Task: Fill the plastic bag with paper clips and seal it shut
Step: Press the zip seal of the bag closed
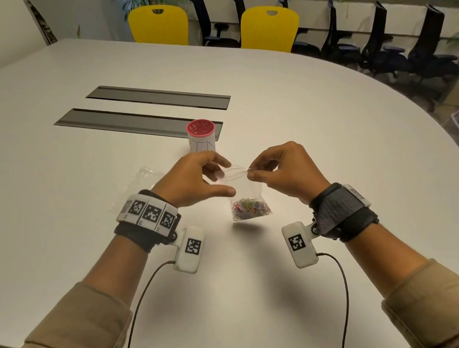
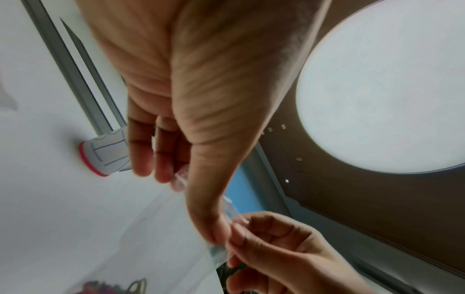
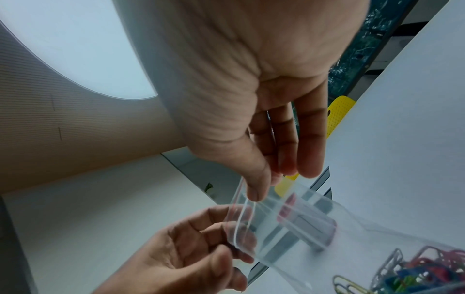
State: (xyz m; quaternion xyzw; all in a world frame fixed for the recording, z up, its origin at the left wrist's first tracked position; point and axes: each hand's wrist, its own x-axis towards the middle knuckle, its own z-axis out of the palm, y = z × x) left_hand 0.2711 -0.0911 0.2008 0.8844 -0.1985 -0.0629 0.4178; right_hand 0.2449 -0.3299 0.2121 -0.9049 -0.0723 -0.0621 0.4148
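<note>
A clear zip plastic bag (image 1: pixel 247 192) hangs just above the white table between my hands. Coloured paper clips (image 1: pixel 251 209) lie heaped in its bottom. My right hand (image 1: pixel 253 174) pinches the right end of the bag's mouth between thumb and forefinger. My left hand (image 1: pixel 222 182) holds the left end with curled fingers, its thumb stretched below towards the right hand. The mouth gapes open as a narrow loop in the right wrist view, where the bag (image 3: pixel 289 228) and clips (image 3: pixel 415 274) show below my right hand (image 3: pixel 271 185). In the left wrist view my left hand (image 2: pixel 191 202) lies along the zip strip.
A white cup with a red rim (image 1: pixel 202 138), holding red clips, stands just beyond my hands. A spare clear bag (image 1: pixel 139 189) lies flat to the left. Two grey cable hatches (image 1: pixel 138 121) are set into the table farther back. Yellow chairs (image 1: pixel 270 29) stand at the far edge.
</note>
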